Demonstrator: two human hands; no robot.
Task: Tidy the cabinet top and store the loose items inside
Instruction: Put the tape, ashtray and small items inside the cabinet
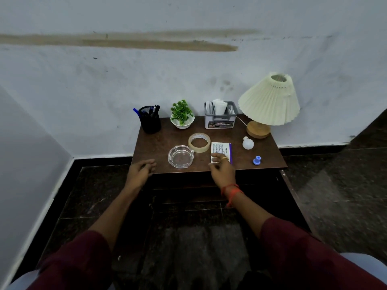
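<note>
while the left hand (142, 169) hangs loosely curled and empty at the cabinet top's (159, 141) front-left edge, the right hand (222, 167) is nearer. its spread fingers rest on the small box (219, 148), whose long axis runs away from the person.

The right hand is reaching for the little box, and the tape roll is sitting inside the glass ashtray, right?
Not quite. In the head view the tape roll sits on the cabinet top beside the glass ashtray, behind and to its right, not inside it. The right hand is indeed reaching for the little box.
</note>
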